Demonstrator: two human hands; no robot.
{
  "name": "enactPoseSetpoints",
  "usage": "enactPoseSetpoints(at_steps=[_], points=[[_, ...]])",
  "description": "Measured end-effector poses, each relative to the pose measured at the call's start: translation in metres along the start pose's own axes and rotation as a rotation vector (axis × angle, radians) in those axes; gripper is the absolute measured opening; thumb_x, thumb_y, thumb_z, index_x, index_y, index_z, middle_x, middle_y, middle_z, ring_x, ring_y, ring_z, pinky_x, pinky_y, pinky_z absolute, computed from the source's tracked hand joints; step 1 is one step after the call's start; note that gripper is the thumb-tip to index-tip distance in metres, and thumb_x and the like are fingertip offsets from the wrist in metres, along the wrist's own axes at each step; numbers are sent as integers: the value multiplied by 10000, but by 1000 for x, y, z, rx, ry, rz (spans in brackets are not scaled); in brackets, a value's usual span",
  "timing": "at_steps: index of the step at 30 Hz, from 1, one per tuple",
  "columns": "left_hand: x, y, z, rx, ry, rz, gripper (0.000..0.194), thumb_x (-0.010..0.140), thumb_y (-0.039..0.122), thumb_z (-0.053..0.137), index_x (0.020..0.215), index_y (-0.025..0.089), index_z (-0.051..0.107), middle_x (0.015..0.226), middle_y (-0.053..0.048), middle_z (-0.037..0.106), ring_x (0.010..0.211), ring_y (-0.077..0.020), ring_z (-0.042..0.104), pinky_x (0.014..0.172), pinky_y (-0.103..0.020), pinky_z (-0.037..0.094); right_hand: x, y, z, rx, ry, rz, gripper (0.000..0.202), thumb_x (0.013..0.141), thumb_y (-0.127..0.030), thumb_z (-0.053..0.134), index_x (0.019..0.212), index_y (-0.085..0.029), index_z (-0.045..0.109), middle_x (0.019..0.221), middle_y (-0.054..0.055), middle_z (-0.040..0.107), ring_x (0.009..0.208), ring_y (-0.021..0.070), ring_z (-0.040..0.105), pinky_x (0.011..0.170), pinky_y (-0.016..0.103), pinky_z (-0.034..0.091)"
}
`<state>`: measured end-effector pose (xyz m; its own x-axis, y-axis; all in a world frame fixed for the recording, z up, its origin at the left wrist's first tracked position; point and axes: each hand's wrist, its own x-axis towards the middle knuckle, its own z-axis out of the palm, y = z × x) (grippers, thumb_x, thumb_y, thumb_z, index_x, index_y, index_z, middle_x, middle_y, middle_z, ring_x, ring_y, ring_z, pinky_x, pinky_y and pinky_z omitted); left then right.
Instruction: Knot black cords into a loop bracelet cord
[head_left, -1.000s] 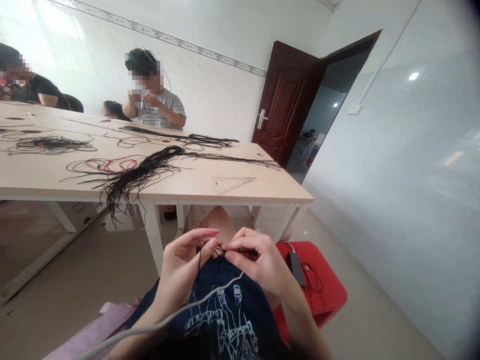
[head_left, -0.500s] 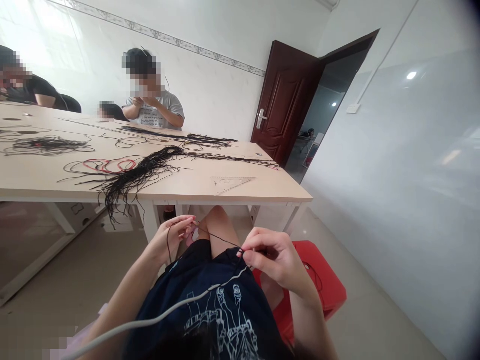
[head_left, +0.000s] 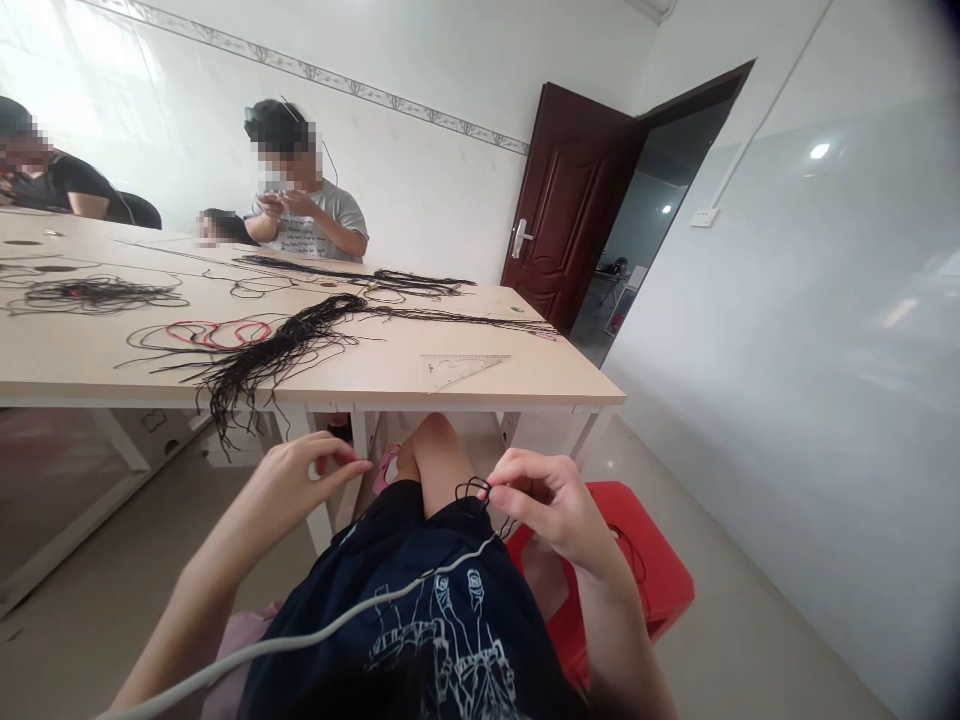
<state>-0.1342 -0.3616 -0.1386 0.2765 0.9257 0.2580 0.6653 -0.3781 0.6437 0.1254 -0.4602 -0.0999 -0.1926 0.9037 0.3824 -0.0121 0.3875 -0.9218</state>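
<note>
My right hand (head_left: 544,505), over my lap, pinches a thin black cord (head_left: 471,490) between thumb and fingertips; small loops of it stick out to the left. My left hand (head_left: 319,475) hangs in the air left of my knee, thumb and fingers apart, with nothing seen between them. A white cable (head_left: 322,635) runs across my dark shirt, passing just below the right hand. On the table in front lie a big bundle of black cords (head_left: 289,345) and a red cord (head_left: 217,332). The clear set square (head_left: 465,370) rests near the table's front edge.
The light wooden table (head_left: 540,375) spans the front, above my knees. A red stool (head_left: 660,570) with a dark cord on it stands at my right. More black cords (head_left: 101,292) lie at the table's left. People sit across the table. An open brown door (head_left: 574,200) stands behind.
My left hand has let go of the black cord and moved left, its fingers now apart. The cord stretched between the hands has become loose loops at my right hand, which has barely moved.
</note>
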Motion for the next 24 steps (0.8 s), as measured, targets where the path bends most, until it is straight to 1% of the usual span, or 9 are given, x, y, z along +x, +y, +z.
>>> enactPoseSetpoints(at_steps=[1,2,4,7,9,11,16,19,24], points=[[-8,17,3,-27,-1,84,263,736,450,579,652,205,625,688,-23,599,644,-162,516,617,-262,390,1,0,0,-1,-2,2,77,751,-166,643,737,-175,717,678,-6,572,536,57,468,492,186,374],[-16,33,7,-114,-16,260,268,796,413,529,670,197,624,708,-24,602,649,-147,525,608,-246,401,1,1,0,-3,-4,6,76,751,-167,643,735,-174,716,678,-6,570,535,57,466,492,186,374],[-32,61,19,-232,-45,518,185,816,352,543,776,201,642,727,-9,595,633,-114,529,579,-208,421,2,1,0,-7,-4,13,72,749,-172,643,732,-171,713,680,-7,566,536,59,468,494,189,375],[-46,83,39,-176,70,652,109,770,244,634,863,186,626,708,5,572,607,-86,527,539,-169,420,2,0,0,-22,-2,16,71,750,-179,640,729,-168,706,678,-8,561,545,64,472,503,193,381],[-48,86,47,-124,121,712,29,800,168,592,815,172,617,675,6,567,589,-79,526,536,-165,416,2,0,-1,-35,-1,8,75,754,-185,636,729,-165,703,676,-8,559,542,63,466,503,195,380],[-49,84,48,-67,157,771,79,825,127,546,802,165,612,677,-1,585,594,-85,528,560,-183,421,2,-1,-2,-44,4,1,79,757,-192,632,732,-162,702,684,-4,563,548,65,467,501,196,375],[-54,73,27,194,288,897,299,854,111,430,1086,200,594,829,-55,652,678,-147,565,616,-271,407,1,1,-4,-57,-4,9,90,750,-218,639,714,-159,697,716,6,549,549,63,454,473,198,345],[-55,71,12,285,420,889,416,831,156,434,1229,241,522,897,-86,665,766,-204,587,671,-326,409,1,3,-4,-56,-75,26,84,743,-236,655,726,-164,694,766,8,532,527,48,426,458,201,327],[-52,81,1,211,522,871,434,783,164,524,1176,340,577,854,-48,666,718,-198,596,662,-316,438,2,4,-1,-87,-145,42,114,732,-270,669,716,-158,688,800,16,534,517,47,412,459,216,324]])
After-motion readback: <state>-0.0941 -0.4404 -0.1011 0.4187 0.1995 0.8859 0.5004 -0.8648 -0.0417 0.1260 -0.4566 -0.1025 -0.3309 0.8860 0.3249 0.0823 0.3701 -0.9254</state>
